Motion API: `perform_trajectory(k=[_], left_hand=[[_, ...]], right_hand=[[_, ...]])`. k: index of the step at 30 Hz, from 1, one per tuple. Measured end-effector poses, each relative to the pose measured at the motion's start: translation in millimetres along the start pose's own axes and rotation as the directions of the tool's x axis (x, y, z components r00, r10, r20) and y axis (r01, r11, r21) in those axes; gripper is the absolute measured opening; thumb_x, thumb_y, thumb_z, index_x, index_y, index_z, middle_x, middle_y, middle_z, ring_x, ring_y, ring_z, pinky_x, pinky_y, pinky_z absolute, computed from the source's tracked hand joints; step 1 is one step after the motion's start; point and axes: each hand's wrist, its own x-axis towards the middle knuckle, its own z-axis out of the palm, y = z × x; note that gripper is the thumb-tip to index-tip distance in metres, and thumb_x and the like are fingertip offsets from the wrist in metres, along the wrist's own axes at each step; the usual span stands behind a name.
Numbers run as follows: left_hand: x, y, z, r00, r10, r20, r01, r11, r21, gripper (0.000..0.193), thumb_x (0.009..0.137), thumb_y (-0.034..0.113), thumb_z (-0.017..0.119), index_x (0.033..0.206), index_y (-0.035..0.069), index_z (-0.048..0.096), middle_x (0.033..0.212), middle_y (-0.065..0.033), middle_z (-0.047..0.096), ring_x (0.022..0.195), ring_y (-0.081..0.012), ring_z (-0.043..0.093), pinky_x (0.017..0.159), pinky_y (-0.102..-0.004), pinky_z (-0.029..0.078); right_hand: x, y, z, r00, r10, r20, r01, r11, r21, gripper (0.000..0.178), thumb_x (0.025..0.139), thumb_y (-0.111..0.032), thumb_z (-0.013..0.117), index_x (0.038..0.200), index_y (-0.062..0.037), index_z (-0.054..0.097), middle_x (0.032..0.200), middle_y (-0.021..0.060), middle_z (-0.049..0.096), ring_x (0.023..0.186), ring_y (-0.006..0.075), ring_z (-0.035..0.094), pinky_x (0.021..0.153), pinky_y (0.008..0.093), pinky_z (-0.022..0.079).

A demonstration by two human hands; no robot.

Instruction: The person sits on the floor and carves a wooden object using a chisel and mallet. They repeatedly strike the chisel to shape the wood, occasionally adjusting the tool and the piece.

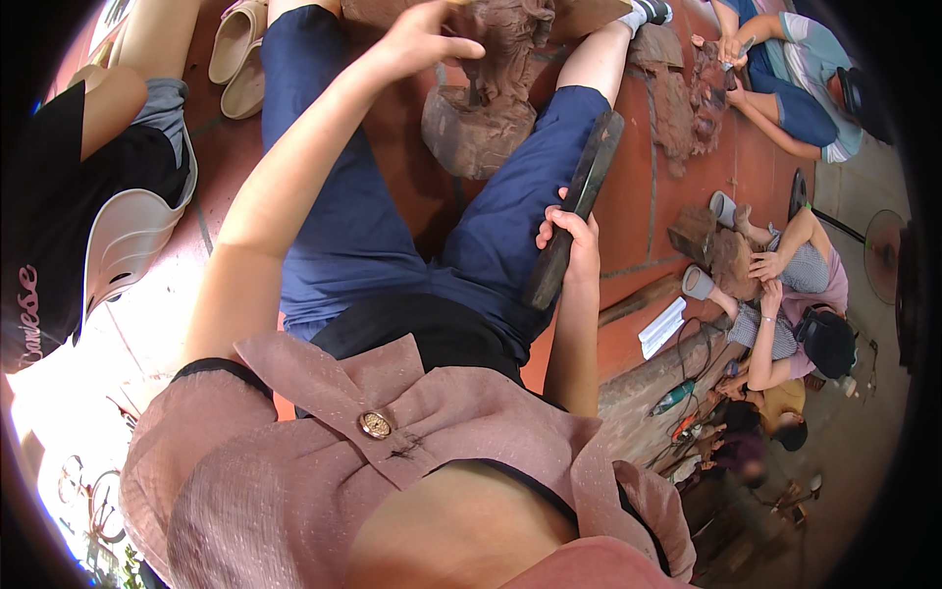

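My right hand (573, 234) is wrapped round a long, dark wooden bar (592, 162), which slants along my right thigh. At the top edge, my left hand (417, 41) reaches over a reddish-brown wood carving (505, 59) with its thumb stretched out, apart from the fingers. The picture's edge cuts off its fingertips, beside a small yellowish thing I cannot make out. Between my knees stands the carving, with worked folds above and a rough, blocky base (471, 137). Its upper end is out of view.
At left sits a person on a white plastic chair (137, 236), near beige clogs (235, 59). Rightward, people work on other carvings (687, 98). A long log (648, 393), a white paper sheet (662, 328), a green power tool (673, 397) with cords and a fan (883, 255) are also there.
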Motion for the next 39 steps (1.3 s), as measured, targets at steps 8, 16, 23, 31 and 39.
perform_trajectory(k=[8, 16, 23, 31, 39], left_hand=[[-66, 7, -27, 0.857, -0.262, -0.445, 0.199, 0.963, -0.183, 0.026, 0.083, 0.021, 0.079, 0.091, 0.004, 0.061, 0.082, -0.0038, 0.063, 0.064, -0.0107, 0.063, 0.058, -0.0253, 0.056], [-93, 2, -18, 0.839, -0.352, -0.415, 0.18, 0.899, -0.398, 0.023, 0.09, 0.021, 0.071, 0.102, 0.002, 0.065, 0.089, -0.0055, 0.065, 0.071, -0.015, 0.066, 0.069, -0.0321, 0.06], [-104, 13, 1, 0.86, -0.331, -0.388, 0.213, 0.924, -0.316, 0.018, 0.092, 0.018, 0.069, 0.1, 0.003, 0.065, 0.087, -0.0039, 0.064, 0.072, -0.0132, 0.067, 0.069, -0.0289, 0.06], [-115, 9, 22, 0.873, -0.303, -0.383, 0.213, 0.942, -0.26, 0.019, 0.089, 0.016, 0.072, 0.099, 0.003, 0.063, 0.085, -0.0032, 0.066, 0.074, -0.0106, 0.065, 0.071, -0.0261, 0.056], [-119, 17, 40, 0.94, 0.092, -0.329, 0.025, 0.942, 0.336, 0.023, 0.077, 0.013, 0.079, 0.088, 0.003, 0.06, 0.082, -0.0062, 0.061, 0.077, -0.0168, 0.061, 0.07, -0.0287, 0.051]], right_hand=[[3, 0, 1, 1.0, 0.007, 0.007, -0.007, 1.0, 0.008, 0.047, 0.077, -0.002, 0.064, 0.12, -0.0009, 0.045, 0.08, 0.0112, 0.057, 0.056, 0.0197, 0.059, 0.047, 0.0342, 0.05], [2, -1, 3, 1.0, 0.01, 0.005, -0.01, 1.0, 0.006, 0.048, 0.077, -0.002, 0.065, 0.121, -0.001, 0.045, 0.08, 0.0116, 0.057, 0.056, 0.0201, 0.059, 0.047, 0.034, 0.05], [2, 0, 1, 1.0, 0.009, 0.009, -0.009, 1.0, 0.016, 0.049, 0.077, -0.002, 0.065, 0.121, -0.0006, 0.045, 0.08, 0.0119, 0.057, 0.056, 0.0204, 0.059, 0.046, 0.034, 0.05], [2, 1, 0, 1.0, 0.004, 0.007, -0.004, 1.0, 0.02, 0.05, 0.076, -0.002, 0.065, 0.122, 0.0001, 0.045, 0.08, 0.0121, 0.057, 0.056, 0.0201, 0.059, 0.046, 0.0339, 0.05], [2, 0, 1, 1.0, 0.001, 0.012, -0.002, 1.0, 0.022, 0.049, 0.076, -0.002, 0.065, 0.121, -0.0001, 0.045, 0.08, 0.012, 0.057, 0.056, 0.0198, 0.059, 0.046, 0.0337, 0.05]])
